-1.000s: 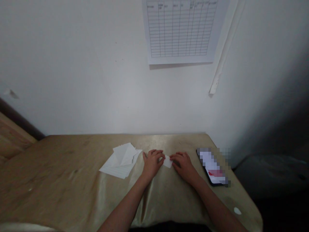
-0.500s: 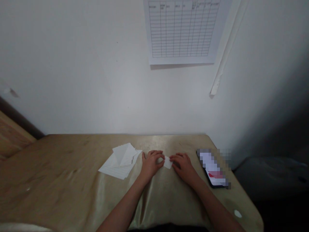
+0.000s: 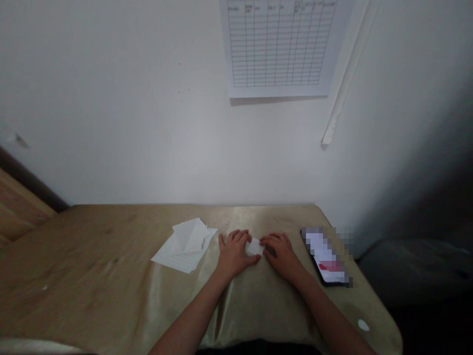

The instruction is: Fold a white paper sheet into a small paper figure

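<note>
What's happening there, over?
Left hand: thumb and fingers apart at small paper. Right hand: touching its edge. Phone farther right, not in the way.

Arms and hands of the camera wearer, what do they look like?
The left hand and right hand are bare, with no gloves or watch visible. The left forearm and right forearm show no sleeves. Dark fabric, probably clothing, shows at the bottom edge.

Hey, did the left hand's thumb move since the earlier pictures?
Yes. The thumb of the left hand has spread rightward, toward the right hand and farther from the flat pile of white paper sheets, which stayed put.
</note>
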`<action>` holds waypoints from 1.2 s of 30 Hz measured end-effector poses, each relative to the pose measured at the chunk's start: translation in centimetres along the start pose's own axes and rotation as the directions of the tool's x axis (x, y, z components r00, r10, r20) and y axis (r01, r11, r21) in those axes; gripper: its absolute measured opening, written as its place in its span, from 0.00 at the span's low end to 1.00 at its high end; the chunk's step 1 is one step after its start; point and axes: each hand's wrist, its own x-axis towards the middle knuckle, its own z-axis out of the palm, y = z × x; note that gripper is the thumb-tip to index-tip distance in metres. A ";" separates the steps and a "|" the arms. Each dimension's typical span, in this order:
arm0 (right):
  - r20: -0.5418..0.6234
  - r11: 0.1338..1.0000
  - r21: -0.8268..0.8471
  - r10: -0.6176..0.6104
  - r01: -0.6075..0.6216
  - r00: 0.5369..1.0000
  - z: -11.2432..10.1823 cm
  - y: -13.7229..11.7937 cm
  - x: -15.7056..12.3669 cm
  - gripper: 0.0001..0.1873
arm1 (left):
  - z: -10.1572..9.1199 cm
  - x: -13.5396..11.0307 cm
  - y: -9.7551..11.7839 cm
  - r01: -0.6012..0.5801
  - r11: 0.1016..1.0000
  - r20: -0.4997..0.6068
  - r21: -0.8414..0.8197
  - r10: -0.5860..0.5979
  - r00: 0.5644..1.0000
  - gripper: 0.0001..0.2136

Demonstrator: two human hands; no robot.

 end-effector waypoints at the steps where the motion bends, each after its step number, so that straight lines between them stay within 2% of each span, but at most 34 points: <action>1: -0.003 1.000 0.006 0.001 -0.001 1.000 0.0 0.0 0.0 0.17 | 0.0 0.0 -0.1 -0.008 1.000 0.002 0.002 0.008 1.000 0.24; 4: -0.004 1.000 0.016 0.009 -0.009 1.000 0.0 0.2 0.1 0.17 | 0.1 0.1 -0.3 -0.029 1.000 -0.002 -0.001 0.029 1.000 0.22; 7: -0.003 1.000 0.002 0.016 -0.016 1.000 0.0 0.2 0.0 0.16 | 0.3 0.3 -0.6 -0.023 1.000 -0.022 -0.016 0.023 1.000 0.14; 13: -0.056 0.998 -0.047 0.028 -0.030 0.998 0.3 -0.1 -0.2 0.16 | 0.4 0.8 -0.7 -0.010 1.000 -0.075 -0.027 0.008 0.997 0.06; 22: -0.078 0.997 -0.081 0.002 -0.008 0.997 0.6 0.5 0.1 0.12 | 0.5 1.2 -0.6 -0.015 0.999 -0.111 -0.038 0.010 0.994 0.05; 27: -0.121 0.989 -0.129 0.052 -0.067 0.991 0.7 -0.2 0.7 0.07 | 0.7 1.3 -0.6 -0.012 1.000 -0.123 -0.014 0.010 0.992 0.05; 36: -0.157 0.984 -0.162 0.047 -0.073 0.987 1.1 0.2 0.9 0.07 | 0.7 1.3 -0.4 -0.008 1.000 -0.130 -0.006 0.008 0.991 0.06</action>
